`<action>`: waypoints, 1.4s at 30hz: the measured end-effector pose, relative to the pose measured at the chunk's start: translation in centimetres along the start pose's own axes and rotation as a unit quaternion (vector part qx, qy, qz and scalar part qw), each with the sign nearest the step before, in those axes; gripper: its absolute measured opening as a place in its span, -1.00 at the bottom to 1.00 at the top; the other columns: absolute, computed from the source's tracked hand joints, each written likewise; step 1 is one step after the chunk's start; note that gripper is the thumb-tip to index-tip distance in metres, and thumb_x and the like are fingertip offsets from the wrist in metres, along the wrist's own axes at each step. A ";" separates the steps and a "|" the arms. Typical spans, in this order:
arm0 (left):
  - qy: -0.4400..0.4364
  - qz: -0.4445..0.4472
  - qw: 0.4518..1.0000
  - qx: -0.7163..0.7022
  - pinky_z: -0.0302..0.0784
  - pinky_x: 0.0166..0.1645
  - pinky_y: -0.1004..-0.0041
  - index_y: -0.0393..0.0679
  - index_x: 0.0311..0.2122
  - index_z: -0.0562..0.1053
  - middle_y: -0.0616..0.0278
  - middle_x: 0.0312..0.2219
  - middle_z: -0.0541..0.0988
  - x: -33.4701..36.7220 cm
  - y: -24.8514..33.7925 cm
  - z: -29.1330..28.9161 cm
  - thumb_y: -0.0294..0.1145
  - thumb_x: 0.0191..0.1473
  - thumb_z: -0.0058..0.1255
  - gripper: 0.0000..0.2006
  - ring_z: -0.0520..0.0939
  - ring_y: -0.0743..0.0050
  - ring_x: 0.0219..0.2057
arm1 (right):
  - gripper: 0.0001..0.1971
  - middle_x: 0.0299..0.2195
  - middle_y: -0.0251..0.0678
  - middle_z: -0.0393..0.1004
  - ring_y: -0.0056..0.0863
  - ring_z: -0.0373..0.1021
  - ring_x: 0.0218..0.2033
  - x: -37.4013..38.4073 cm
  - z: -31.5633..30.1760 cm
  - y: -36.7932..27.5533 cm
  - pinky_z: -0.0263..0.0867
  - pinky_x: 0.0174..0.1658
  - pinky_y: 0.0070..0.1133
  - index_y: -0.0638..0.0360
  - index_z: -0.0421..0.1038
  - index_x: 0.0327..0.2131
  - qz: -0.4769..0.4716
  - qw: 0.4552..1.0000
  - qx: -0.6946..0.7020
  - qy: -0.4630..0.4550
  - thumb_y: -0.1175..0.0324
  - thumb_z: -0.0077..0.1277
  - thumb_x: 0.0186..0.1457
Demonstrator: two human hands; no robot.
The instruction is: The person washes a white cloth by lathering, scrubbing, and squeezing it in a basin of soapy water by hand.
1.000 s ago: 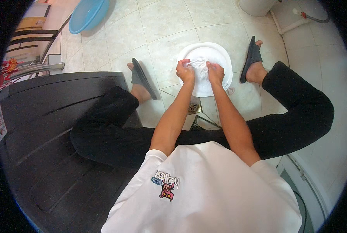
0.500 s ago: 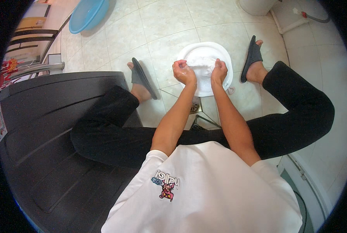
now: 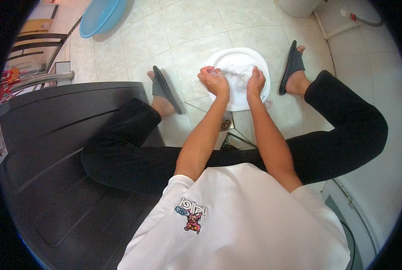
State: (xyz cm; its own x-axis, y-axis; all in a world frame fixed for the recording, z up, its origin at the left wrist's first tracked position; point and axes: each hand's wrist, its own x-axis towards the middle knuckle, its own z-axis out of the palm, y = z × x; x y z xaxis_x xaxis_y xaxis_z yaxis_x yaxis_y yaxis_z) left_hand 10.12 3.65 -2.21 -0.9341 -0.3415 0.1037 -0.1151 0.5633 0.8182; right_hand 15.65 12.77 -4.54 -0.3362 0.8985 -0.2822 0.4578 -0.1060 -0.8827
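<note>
A white basin [image 3: 238, 102] stands on the floor between my feet. Over it, both my hands are closed on what looks like a wet white cloth [image 3: 238, 74], stretched from one hand to the other. My left hand [image 3: 215, 82] is at the basin's left rim, its fingers curled and slightly smeared by motion. My right hand [image 3: 256, 82] grips the other end near the right rim, thumb uppermost. White on white, the cloth's outline is hard to separate from the basin and its contents.
A dark ridged panel [image 3: 66, 148] fills the left side. A floor drain [image 3: 226, 124] lies just below the basin. My slippered feet flank the basin. A blue tub [image 3: 103, 18] leans at the far left, and a white cylindrical base [image 3: 297, 6] stands at the far right.
My left hand has turned and shifted slightly left, its fingers reaching outward more. My right hand has moved a little, staying near the right rim. The basin stays in place.
</note>
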 end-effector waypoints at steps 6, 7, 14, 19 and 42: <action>-0.313 -0.156 0.937 -0.006 0.39 -0.04 0.27 -0.18 -0.22 0.48 -0.03 -0.29 0.58 -1.7 -2.1 0.9 -0.13 -0.02 0.07 -0.65 0.55 0.05 -0.18 | -0.57 -0.31 -0.06 0.50 -0.25 0.39 -0.25 -0.7 0.4 -0.6 0.23 -0.12 -0.43 0.46 0.44 -0.21 0.192 0.973 0.079 -0.099 0.16 -0.12 0.15; -0.319 -0.155 0.935 -0.008 0.39 -0.04 0.27 -0.18 -0.22 0.48 -0.03 -0.29 0.58 -2.1 -2.1 1.2 -0.13 -0.02 0.07 -0.65 0.55 0.05 -0.18 | -0.56 -0.33 -0.09 0.50 -0.27 0.39 -0.25 -0.4 0.1 -0.1 0.24 -0.12 -0.44 0.47 0.45 -0.22 0.203 0.968 0.062 -0.132 0.16 -0.10 0.14; -0.268 -0.097 0.958 0.008 0.40 -0.07 0.23 -0.21 -0.23 0.46 -0.05 -0.28 0.56 -1.6 -2.8 1.3 -0.26 -0.03 0.14 -0.71 0.55 0.00 -0.20 | -0.61 -0.30 -0.02 0.51 -0.22 0.41 -0.23 -1.2 -0.3 -0.6 0.25 -0.11 -0.43 0.45 0.46 -0.27 0.155 0.982 0.014 -0.107 0.20 -0.06 0.10; -0.196 -0.098 0.976 0.002 0.40 -0.14 0.18 -0.21 -0.28 0.38 -0.04 -0.35 0.53 -1.7 -1.7 0.6 -0.38 -0.02 0.10 -0.78 0.55 -0.05 -0.28 | -0.60 -0.25 0.08 0.49 -0.06 0.41 -0.17 -1.2 0.7 0.3 0.25 -0.06 -0.35 0.44 0.45 -0.27 0.097 0.990 -0.081 -0.067 0.17 -0.07 0.12; -0.167 -0.043 0.985 0.026 0.45 -0.24 0.21 -0.13 -0.33 0.47 0.02 -0.46 0.57 1.4 1.1 -0.6 -0.24 -0.08 0.17 -0.75 0.59 0.03 -0.36 | -0.68 -0.39 -0.11 0.52 -0.23 0.42 -0.31 -0.5 0.1 -1.2 0.30 -0.17 -0.41 0.32 0.45 -0.38 0.093 0.995 -0.019 -0.010 0.17 0.11 0.06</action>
State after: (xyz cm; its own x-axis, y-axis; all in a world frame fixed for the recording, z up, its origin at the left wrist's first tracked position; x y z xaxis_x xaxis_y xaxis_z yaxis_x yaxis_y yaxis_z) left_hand 8.90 3.35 -0.86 -0.9780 -0.1292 -0.1638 -0.2085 0.5836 0.7848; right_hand 15.21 12.38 -3.32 -0.2587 0.8565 -0.4467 0.5437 -0.2532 -0.8002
